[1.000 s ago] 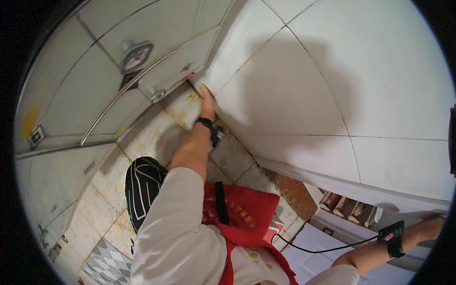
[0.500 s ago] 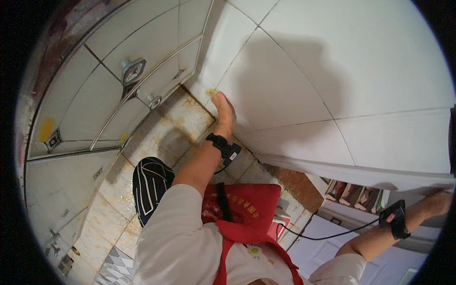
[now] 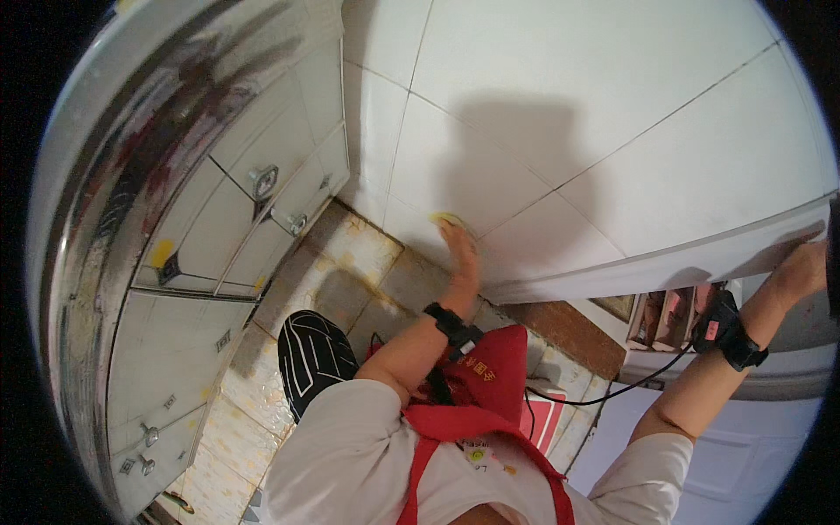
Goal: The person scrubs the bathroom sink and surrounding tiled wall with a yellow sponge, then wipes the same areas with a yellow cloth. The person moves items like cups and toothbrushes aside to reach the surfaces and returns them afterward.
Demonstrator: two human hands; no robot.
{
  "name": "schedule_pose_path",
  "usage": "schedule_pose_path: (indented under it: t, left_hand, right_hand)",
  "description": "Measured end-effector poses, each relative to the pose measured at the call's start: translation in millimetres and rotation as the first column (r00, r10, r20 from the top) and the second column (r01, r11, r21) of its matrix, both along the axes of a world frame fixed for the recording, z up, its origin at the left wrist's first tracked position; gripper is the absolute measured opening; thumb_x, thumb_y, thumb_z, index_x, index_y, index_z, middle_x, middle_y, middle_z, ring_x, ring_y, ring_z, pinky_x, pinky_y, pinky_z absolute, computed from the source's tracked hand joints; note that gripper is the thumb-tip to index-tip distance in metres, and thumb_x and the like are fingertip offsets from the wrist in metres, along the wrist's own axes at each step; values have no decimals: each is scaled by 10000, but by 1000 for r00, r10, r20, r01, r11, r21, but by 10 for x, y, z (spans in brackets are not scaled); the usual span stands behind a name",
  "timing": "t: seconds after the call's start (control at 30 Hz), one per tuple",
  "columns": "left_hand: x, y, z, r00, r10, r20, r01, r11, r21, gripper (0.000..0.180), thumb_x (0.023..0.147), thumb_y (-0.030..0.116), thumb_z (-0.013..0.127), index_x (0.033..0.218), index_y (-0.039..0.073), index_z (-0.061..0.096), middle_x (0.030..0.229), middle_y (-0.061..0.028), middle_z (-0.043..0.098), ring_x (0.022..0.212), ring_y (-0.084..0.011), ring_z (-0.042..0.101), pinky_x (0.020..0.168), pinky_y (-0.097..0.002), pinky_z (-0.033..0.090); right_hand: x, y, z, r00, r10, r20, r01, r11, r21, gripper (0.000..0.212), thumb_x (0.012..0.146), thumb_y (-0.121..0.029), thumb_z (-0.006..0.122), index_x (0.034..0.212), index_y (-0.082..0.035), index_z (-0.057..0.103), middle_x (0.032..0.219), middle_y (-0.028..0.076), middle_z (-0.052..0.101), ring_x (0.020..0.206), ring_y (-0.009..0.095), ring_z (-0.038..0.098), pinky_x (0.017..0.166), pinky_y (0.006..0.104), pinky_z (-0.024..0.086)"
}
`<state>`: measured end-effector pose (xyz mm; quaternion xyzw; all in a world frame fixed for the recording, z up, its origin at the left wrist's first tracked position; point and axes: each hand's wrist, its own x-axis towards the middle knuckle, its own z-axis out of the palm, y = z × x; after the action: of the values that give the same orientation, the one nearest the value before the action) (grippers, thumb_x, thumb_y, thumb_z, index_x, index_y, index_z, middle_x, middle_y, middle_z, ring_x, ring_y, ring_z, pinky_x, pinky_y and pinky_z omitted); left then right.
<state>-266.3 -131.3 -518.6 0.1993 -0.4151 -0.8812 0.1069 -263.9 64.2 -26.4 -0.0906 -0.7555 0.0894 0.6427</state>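
Observation:
My left hand (image 3: pixel 462 249) presses against the white tiled wall (image 3: pixel 490 157), low down near the floor. Its fingers cover a yellow piece (image 3: pixel 444 216), a sponge or a cloth; just a thin edge shows past the fingertips. At the far right, my right arm reaches out, and my right hand (image 3: pixel 801 269) touches or leans at the dark edge beside the wall. Its fingers are cut off by the picture's rim. Both wrists carry black strapped devices, the right one (image 3: pixel 724 331) with a cable.
Cabinet doors with metal knobs (image 3: pixel 265 181) and yellow smears stand on the left under a shiny counter edge (image 3: pixel 109 206). Yellow-stained tiles (image 3: pixel 229 433) cover the floor. A brown threshold (image 3: pixel 560 337) and a rack (image 3: pixel 669 319) lie to the right. My red apron (image 3: pixel 481 372) hangs forward.
My left hand has slid rightward along the wall with the yellow piece, farther from the vertical tile joint. The view has shifted, showing more counter edge. My right hand stays at the right edge.

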Motion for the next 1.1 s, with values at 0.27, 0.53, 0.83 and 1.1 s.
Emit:
schedule_pose_path:
  t: [0.27,0.53,0.83,1.1]
  left_hand:
    - [-545,-1370,1221,944,213,-251,-328,551,-767,602,961,281,278,1445,7,50,1494,-232,-91,1383,-384,-70,1125,-423,6]
    - [-537,-1341,2289,813,2,-583,-583,30,-812,620,878,192,416,1427,14,191,1489,-256,-64,1353,-478,-42,1090,-549,-1]
    - [-731,-1624,2187,753,-100,-650,-657,-67,-751,650,871,132,411,1445,33,124,1486,-264,-82,1353,-477,-73,1082,-571,-10]
    - [-443,-1503,1819,865,-166,-473,-484,-27,-875,658,891,230,462,1416,-28,159,1462,-317,-57,1351,-488,-30,1086,-553,31]
  right_hand:
    - [-204,492,-67,963,139,-231,-34,911,410,497,948,-312,393,1184,118,474,1218,300,490,1117,387,492,965,420,375]
    - [-84,79,-63,929,246,-277,-98,884,458,511,961,-271,379,1304,108,361,1353,281,369,1272,397,327,1080,412,216]
    - [-77,71,-102,920,292,-262,-181,908,377,508,949,-249,423,1346,55,336,1369,281,342,1292,398,304,1080,397,215]
    - [-25,13,-90,928,287,-237,-210,929,305,521,942,-240,419,1366,41,305,1387,292,304,1301,410,284,1077,425,224]
